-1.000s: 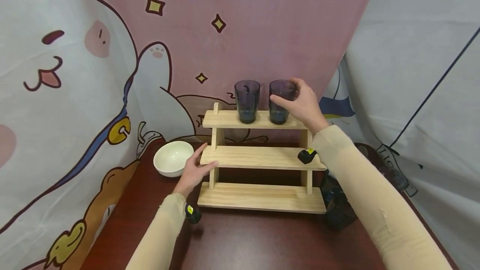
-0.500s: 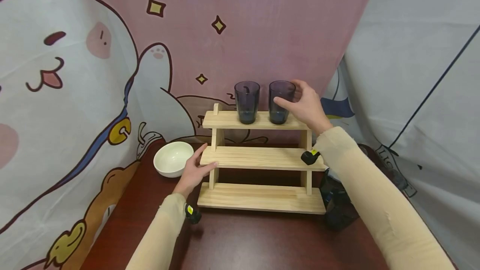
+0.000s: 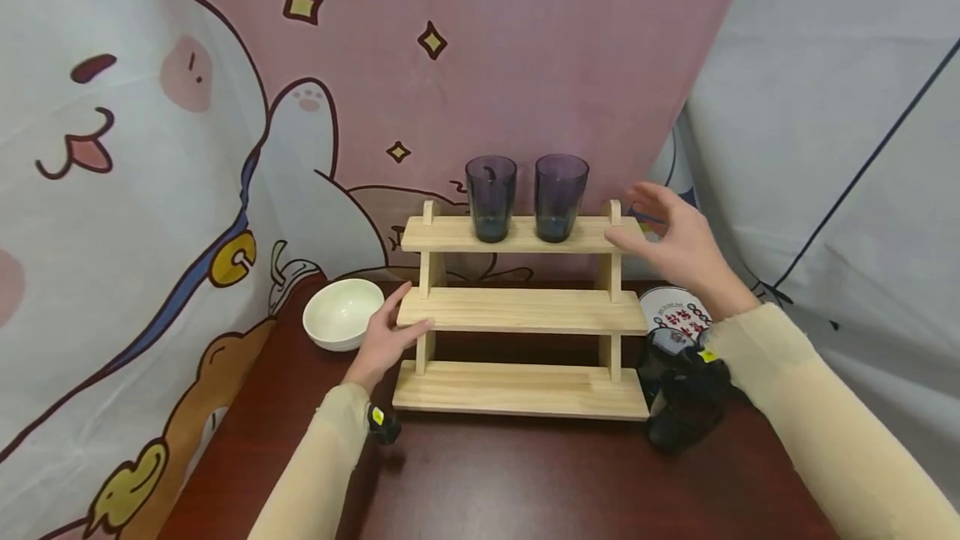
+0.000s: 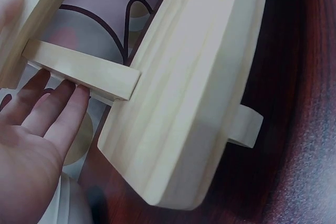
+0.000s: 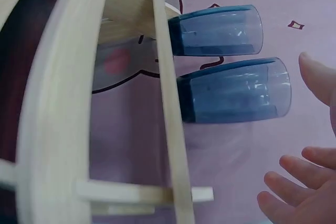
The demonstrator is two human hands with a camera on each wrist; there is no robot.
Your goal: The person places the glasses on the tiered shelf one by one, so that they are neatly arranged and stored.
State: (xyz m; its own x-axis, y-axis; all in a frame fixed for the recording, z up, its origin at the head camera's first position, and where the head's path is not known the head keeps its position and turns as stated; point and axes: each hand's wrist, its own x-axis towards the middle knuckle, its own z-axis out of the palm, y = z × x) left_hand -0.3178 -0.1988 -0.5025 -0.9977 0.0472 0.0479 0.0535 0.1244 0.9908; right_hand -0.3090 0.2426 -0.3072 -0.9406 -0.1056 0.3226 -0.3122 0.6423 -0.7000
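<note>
A three-tier wooden display shelf (image 3: 517, 311) stands on the table. Two dark purple-blue glass tumblers, the left tumbler (image 3: 491, 200) and the right tumbler (image 3: 561, 200), stand upright side by side on its top tier. My left hand (image 3: 384, 344) grips the left end of the middle tier. In the left wrist view its thumb (image 4: 9, 8) lies against a plank and its fingers (image 4: 63, 106) touch the side support. My right hand (image 3: 678, 244) holds nothing, fingers spread, by the top tier's right end. The right wrist view shows it apart from the nearer tumbler (image 5: 236, 93).
A white bowl (image 3: 343, 315) sits left of the shelf, close to my left hand. Right of the shelf are a white round item (image 3: 675, 311) with red lettering and dark glassware (image 3: 671, 427), partly behind my wrist camera. A printed cloth (image 3: 570, 40) hangs behind.
My right hand has let go of the right tumbler and drawn away to the right, leaving it standing on the top tier. The left hand keeps its hold on the shelf.
</note>
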